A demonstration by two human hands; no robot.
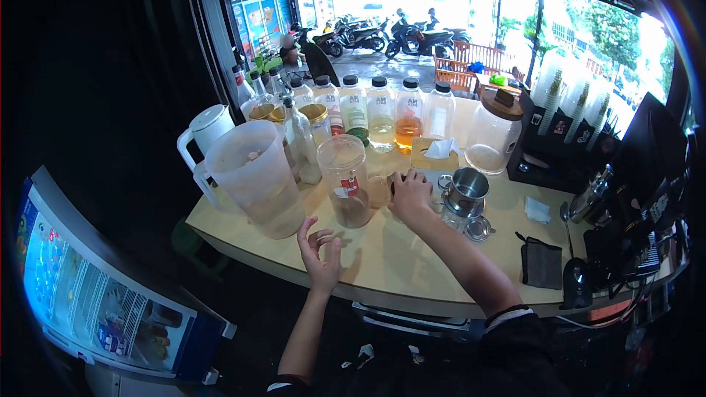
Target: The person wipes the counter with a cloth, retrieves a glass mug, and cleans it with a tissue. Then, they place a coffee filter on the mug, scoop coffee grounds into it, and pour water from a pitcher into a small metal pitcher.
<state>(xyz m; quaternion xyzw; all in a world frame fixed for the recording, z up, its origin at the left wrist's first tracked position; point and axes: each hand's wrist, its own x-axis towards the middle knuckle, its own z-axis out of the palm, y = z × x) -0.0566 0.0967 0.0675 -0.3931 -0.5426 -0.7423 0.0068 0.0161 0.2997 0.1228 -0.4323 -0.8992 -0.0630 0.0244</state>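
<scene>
My left hand (321, 256) is held near the counter's front edge with its fingers apart and nothing in it. Just beyond it stands a tall clear plastic container (347, 195) with a red-and-white label and brownish contents low down. My right hand (412, 195) reaches over the counter to the right of this container, fingers curled down; something dark shows at the fingertips, but I cannot make out what. A small pale round item (379, 191) lies between container and hand. Close to the right wrist is a metal cup (469, 187), with a small round metal lid (477, 229) in front.
A large translucent pitcher (254, 180) stands left, beside a white jug (209, 132). Several black-capped bottles (379, 121) line the back, near a tissue box (434, 153) and wooden-lidded jar (491, 136). At right lie a dark pouch (542, 261) and spoon (568, 228).
</scene>
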